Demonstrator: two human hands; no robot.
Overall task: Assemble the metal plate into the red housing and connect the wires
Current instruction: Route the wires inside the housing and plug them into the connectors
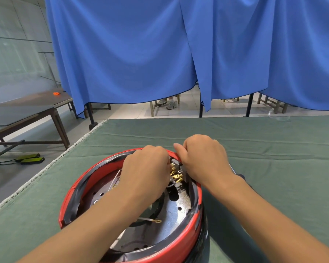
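Head view: the red housing [180, 242] sits open side up on a green table cover [273, 168], close to the person. A shiny metal plate [176, 215] with round holes lies inside it.

The left hand [145, 168] reaches in over the plate with its fingers curled down at the far rim. What they pinch is hidden under the hand, so its grip cannot be told.

The right hand [204, 158] lies just beside it, knuckles up and fingers curled, at the housing's far right rim. Whether it holds anything is hidden.

Between the two hands sits a cluster of brass connectors [176, 172]. A thin strip with a brass ring end [157, 221] lies on the plate near the left forearm.
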